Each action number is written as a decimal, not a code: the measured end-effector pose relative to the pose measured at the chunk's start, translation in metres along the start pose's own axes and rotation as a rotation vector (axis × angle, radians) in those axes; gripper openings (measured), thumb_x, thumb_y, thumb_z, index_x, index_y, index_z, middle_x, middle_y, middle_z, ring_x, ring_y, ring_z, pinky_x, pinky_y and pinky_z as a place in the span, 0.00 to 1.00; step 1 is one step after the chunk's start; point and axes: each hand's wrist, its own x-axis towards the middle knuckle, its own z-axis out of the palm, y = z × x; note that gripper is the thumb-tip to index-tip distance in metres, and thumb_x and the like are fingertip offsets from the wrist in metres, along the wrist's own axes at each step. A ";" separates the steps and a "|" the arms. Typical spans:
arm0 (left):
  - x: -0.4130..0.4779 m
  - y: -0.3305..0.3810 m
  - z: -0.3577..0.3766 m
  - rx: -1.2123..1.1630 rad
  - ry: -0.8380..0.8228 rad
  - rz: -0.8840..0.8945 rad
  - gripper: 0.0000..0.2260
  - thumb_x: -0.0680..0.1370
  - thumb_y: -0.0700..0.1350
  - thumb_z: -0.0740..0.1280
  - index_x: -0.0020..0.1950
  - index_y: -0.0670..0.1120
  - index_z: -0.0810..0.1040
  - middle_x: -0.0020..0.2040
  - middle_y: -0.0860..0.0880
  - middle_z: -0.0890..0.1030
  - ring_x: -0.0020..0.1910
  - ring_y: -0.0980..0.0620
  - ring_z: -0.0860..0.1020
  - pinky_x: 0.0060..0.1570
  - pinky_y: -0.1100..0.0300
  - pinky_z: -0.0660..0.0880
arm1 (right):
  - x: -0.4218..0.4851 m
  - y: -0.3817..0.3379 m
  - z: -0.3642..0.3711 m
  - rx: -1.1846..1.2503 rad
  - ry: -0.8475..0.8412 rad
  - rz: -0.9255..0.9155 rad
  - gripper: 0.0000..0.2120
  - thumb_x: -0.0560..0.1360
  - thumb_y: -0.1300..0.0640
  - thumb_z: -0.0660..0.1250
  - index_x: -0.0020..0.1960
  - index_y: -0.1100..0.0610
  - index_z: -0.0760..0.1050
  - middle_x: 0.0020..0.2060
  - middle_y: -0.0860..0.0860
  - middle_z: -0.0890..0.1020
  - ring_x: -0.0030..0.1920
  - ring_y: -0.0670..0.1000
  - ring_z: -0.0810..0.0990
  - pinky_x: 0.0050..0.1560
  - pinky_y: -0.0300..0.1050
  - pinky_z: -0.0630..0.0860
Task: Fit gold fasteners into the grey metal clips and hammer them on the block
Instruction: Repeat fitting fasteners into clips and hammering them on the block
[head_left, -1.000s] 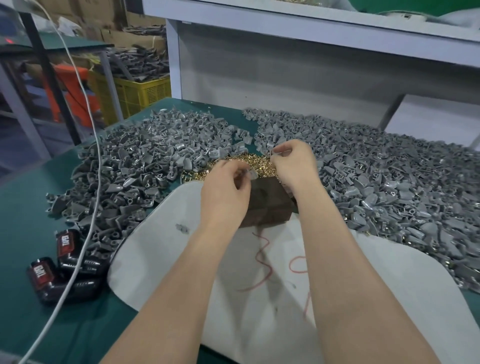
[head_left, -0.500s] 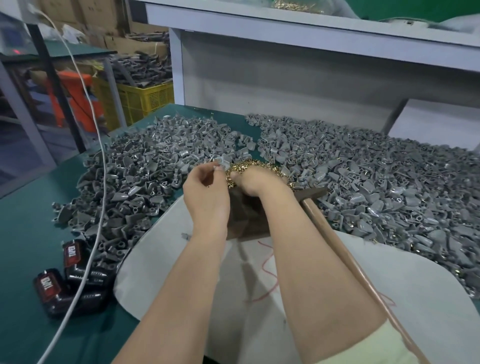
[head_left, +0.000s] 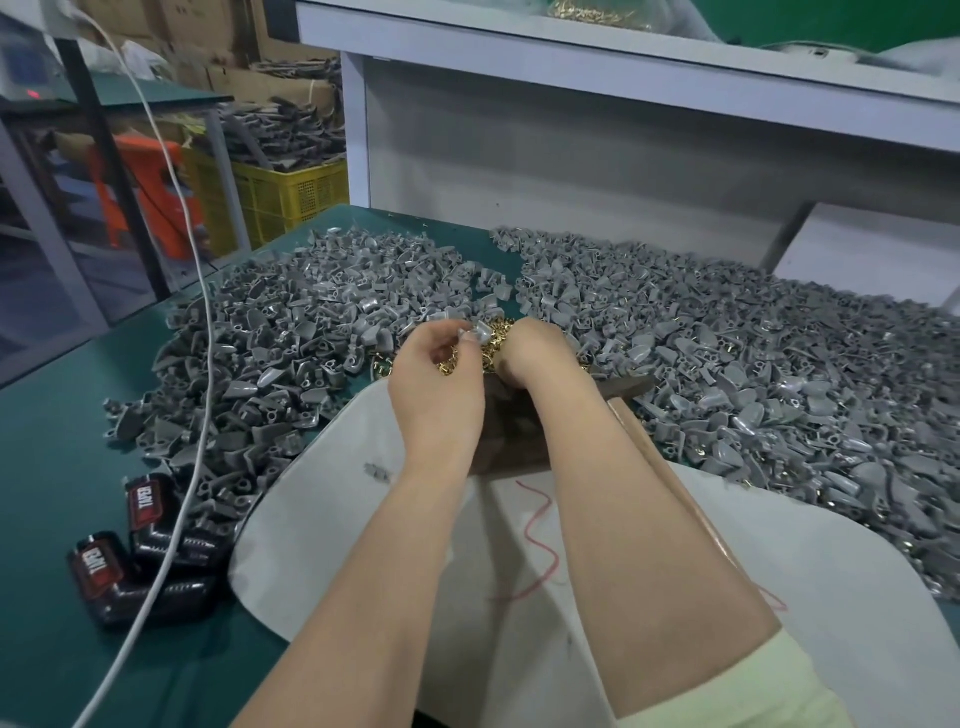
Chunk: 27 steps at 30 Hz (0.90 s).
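My L grip (head_left: 436, 384) pinches grey clip (head_left: 480, 332) over gold fasteners (head_left: 496, 340). R grip (head_left: 535, 353) is curled into them, can't tell what it holds. Block (head_left: 517, 439) betw wrists, clip heaps (head_left: 291, 332) crowd both sides, white sheet (head_left: 363, 519) spreads toward me on green table (head_left: 52, 467).

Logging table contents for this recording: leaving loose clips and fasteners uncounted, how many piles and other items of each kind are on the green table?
Grey clip piles: 2
Gold fastener pile: 1
Block: 1
Hammer: 1
Black-and-red packs: 2
White cable: 1
White sheet: 1
Total: 9
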 end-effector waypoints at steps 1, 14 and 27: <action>0.000 0.000 0.000 0.000 0.001 0.001 0.04 0.77 0.39 0.66 0.46 0.47 0.79 0.40 0.56 0.79 0.43 0.56 0.77 0.48 0.66 0.72 | 0.000 0.001 -0.001 -0.006 0.008 -0.005 0.12 0.74 0.60 0.63 0.34 0.59 0.65 0.37 0.54 0.71 0.32 0.53 0.68 0.39 0.44 0.68; 0.000 -0.001 0.001 0.015 0.018 -0.026 0.04 0.76 0.40 0.66 0.48 0.45 0.80 0.42 0.53 0.80 0.44 0.56 0.77 0.49 0.66 0.72 | 0.003 0.000 0.007 0.024 -0.023 -0.010 0.08 0.75 0.54 0.63 0.45 0.59 0.76 0.40 0.54 0.72 0.39 0.56 0.71 0.42 0.46 0.68; -0.002 0.002 0.000 0.032 0.008 -0.031 0.04 0.76 0.40 0.66 0.48 0.45 0.80 0.44 0.53 0.81 0.44 0.56 0.77 0.49 0.67 0.72 | 0.014 -0.009 -0.005 -0.048 -0.175 0.011 0.12 0.72 0.59 0.68 0.36 0.59 0.67 0.33 0.54 0.70 0.31 0.52 0.69 0.39 0.45 0.69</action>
